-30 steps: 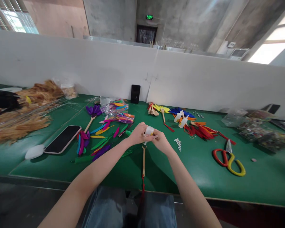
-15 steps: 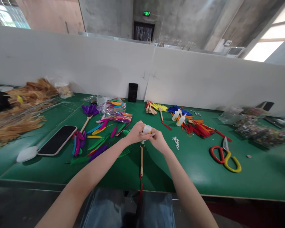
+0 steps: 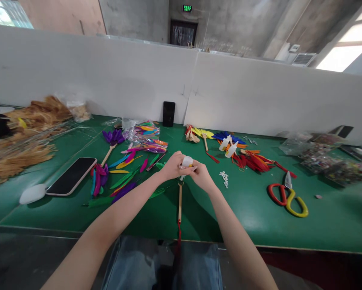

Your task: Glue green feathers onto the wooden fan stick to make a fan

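My left hand (image 3: pixel 172 166) and my right hand (image 3: pixel 202 176) meet over the green table (image 3: pixel 229 217), both closed round a small white bottle (image 3: pixel 187 162) held tip-down. Under the bottle lies a thin wooden stick (image 3: pixel 179 201) with a red tassel at its near end; its top end is hidden beneath my fingers. Loose coloured feathers (image 3: pixel 123 177) lie just left of my left hand. A small heap of white beads (image 3: pixel 224 178) sits right of my right hand.
Red-and-yellow scissors (image 3: pixel 288 195) lie at the right. A phone (image 3: pixel 71 176) and a white oval object (image 3: pixel 32 193) lie at the left, beside straw-coloured bundles (image 3: pixel 20 149). Finished feather fans (image 3: pixel 203 137), two more white bottles (image 3: pixel 228 146) and red feathers (image 3: pixel 256 162) lie farther back. A white partition (image 3: pixel 181 88) closes the far side.
The view has shifted slightly; my hands stay together on the white bottle above the stick with hardly any movement.
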`<state>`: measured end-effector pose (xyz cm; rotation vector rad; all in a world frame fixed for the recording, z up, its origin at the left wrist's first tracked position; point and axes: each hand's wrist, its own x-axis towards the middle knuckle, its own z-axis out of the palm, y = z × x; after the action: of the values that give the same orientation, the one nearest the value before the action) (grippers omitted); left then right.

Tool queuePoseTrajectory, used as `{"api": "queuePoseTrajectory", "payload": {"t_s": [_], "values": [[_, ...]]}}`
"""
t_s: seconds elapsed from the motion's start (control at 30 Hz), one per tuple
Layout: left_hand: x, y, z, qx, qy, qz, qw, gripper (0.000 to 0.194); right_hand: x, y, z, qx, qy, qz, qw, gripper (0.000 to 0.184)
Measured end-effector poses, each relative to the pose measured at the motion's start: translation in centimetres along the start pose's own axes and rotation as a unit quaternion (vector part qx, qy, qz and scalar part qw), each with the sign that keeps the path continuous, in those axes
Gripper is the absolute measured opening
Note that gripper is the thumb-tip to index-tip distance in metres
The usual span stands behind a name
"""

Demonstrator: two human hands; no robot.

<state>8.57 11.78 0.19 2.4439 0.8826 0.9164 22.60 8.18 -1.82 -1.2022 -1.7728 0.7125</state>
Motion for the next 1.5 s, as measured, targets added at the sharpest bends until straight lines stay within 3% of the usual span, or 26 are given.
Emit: {"api": "queuePoseTrajectory", "payload": {"t_s": [0.67, 0.9, 1.5], "values": [[1.8, -0.6, 0.6, -0.015, -0.011, 0.011, 1.0, 0.032, 1.4, 1.4, -1.1, 0.024, -0.01, 0.013, 1.0, 0.013], [2.0, -0.7, 0.8, -0.012, -0.003, 0.023, 1.0, 0.032, 1.4, 1.9, -1.0, 0.027, -0.011, 0.046, 0.999, 0.013], [-0.4, 0.2, -0.9, -0.003, 0.012, 0.032, 0.999, 0.034, 0.2, -1.0, 0.5, 0.003, -0.011, 0.033, 0.999, 0.02]]}}
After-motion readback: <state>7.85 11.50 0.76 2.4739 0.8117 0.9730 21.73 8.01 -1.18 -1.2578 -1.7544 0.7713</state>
